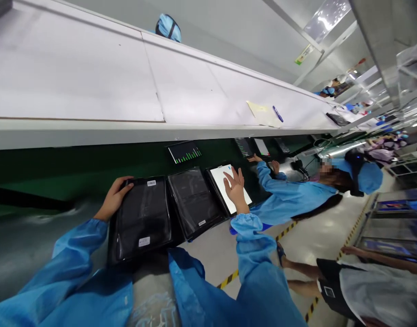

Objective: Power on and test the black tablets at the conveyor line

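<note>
My left grip [115, 196] is closed on the edge of a black-bagged tablet [143, 218]; my right grip [235, 189] is open, fingers spread, directly over a lit tablet [218, 181].

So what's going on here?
A person in a blue gown has their left hand curled on the edge of a black-bagged tablet and their right hand spread over a lit white tablet screen. A second bagged tablet lies between them. Alongside, a co-worker in a blue gown and cap has a hand near more screens. Another screen shows green bars.
</note>
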`<state>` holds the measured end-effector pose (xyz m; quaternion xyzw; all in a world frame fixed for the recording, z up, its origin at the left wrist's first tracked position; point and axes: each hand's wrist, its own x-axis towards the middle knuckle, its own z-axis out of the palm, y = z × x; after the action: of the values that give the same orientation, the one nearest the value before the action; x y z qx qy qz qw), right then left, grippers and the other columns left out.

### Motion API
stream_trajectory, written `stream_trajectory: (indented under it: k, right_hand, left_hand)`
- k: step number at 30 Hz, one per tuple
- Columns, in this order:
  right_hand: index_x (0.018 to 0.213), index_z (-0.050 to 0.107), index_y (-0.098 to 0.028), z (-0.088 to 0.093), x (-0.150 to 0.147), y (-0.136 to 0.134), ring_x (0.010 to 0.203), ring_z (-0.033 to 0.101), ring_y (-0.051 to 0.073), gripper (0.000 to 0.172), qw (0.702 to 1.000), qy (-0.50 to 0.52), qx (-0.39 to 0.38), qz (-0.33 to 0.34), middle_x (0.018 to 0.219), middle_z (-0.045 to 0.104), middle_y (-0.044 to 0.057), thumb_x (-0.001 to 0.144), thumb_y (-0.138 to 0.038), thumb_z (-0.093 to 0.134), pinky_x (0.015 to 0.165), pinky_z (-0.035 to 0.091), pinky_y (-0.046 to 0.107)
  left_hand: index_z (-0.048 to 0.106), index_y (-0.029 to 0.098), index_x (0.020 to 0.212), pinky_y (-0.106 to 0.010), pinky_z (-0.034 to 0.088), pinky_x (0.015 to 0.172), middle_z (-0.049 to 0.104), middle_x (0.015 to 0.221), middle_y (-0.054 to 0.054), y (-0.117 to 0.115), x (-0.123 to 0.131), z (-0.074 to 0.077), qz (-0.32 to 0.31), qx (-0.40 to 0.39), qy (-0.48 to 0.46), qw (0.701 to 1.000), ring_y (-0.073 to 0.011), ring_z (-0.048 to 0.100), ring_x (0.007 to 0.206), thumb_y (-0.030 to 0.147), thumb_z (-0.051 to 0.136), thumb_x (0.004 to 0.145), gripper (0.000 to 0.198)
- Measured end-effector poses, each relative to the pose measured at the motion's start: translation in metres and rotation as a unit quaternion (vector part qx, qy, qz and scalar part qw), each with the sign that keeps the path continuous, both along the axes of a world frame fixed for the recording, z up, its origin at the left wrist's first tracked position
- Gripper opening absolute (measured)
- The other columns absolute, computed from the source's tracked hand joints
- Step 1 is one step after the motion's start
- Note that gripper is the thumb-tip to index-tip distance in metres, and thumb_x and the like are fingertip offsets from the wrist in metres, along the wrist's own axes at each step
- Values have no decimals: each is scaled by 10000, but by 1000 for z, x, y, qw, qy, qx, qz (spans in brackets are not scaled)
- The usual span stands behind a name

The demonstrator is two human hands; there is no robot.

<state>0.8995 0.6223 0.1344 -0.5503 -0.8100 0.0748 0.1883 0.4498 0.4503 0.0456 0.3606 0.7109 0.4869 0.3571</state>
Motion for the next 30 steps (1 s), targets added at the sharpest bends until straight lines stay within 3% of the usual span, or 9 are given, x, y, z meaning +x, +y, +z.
stream_trajectory:
  k: [5, 9, 12, 16, 19, 22, 25, 27, 30]
  right_hand:
    - [1388, 656, -275, 0, -2, 18, 1592, 78, 360, 434, 997, -54, -50, 2, 1669, 286, 23, 1050, -383, 407, 1252, 180, 697]
    - [1407, 634, -235, 2, 34, 9, 1581, 132, 344, 465, 999, -39, 17, 12, 1631, 353, 66, 1020, -416, 450, 1285, 219, 602]
    - [1551, 469, -213, -1, 73, -11, 1573, 104, 413, 719, 997, -70, 21, -7, 1664, 262, 117, 918, -521, 616, 1251, 257, 641]
    - [1639, 296, -211, -5, 96, -26, 1556, 69, 499, 998, 989, -133, -57, -36, 1689, 159, 167, 830, -614, 719, 1146, 292, 770]
    - [1618, 361, -239, 0, 79, -16, 1576, 38, 459, 844, 991, -121, -56, -24, 1708, 119, 118, 907, -586, 655, 1174, 286, 746]
    - [1547, 487, -326, 9, 39, 5, 1599, -9, 390, 556, 992, -111, -37, 44, 1717, 108, 23, 1025, -516, 499, 1228, 221, 720]
    - [1432, 621, -336, 13, 2, 26, 1601, -21, 386, 425, 981, -149, -81, 94, 1709, 150, 3, 1046, -454, 489, 1235, 150, 742]
    - [1331, 701, -322, 14, -4, 35, 1599, -3, 396, 364, 975, -164, -108, 102, 1695, 207, 1, 1041, -426, 509, 1232, 124, 753]
    - [1274, 732, -309, 16, 19, 38, 1599, 90, 351, 368, 989, -104, -75, 67, 1654, 319, 1, 1051, -406, 457, 1261, 176, 692]
  left_hand:
    - [626, 194, 1214, -472, 342, 1231, 587, 1300, -90, -2, 6, 12, 16, -24, -12, 1000, -347, 501, 1297, 674, 619, 695, 706]
    - [625, 186, 1221, -483, 346, 1230, 581, 1313, -95, -2, 6, 13, 18, -31, -11, 999, -350, 493, 1310, 701, 596, 708, 728]
    - [633, 195, 1225, -457, 345, 1231, 585, 1327, -82, -1, 5, 8, 22, -27, -15, 999, -334, 506, 1299, 714, 600, 721, 724]
    - [643, 200, 1214, -452, 367, 1211, 592, 1321, -77, -2, 5, 6, 27, -25, -29, 999, -339, 510, 1298, 726, 610, 714, 727]
    - [646, 199, 1203, -467, 365, 1211, 592, 1314, -80, -2, 6, 8, 32, -27, -35, 999, -348, 508, 1300, 738, 605, 705, 735]
    - [647, 207, 1200, -472, 351, 1221, 594, 1306, -76, -1, 7, 9, 30, -23, -30, 999, -341, 500, 1313, 744, 588, 724, 720]
    - [646, 198, 1197, -467, 339, 1235, 592, 1310, -83, -1, 7, 9, 28, -14, -29, 999, -340, 497, 1319, 755, 586, 728, 731]
    - [647, 188, 1191, -466, 326, 1248, 593, 1310, -89, -1, 7, 10, 26, -11, -31, 999, -343, 497, 1319, 763, 594, 718, 747]
    - [651, 196, 1187, -468, 326, 1252, 599, 1297, -83, -2, 7, 9, 29, -11, -32, 999, -346, 499, 1314, 770, 591, 728, 738]
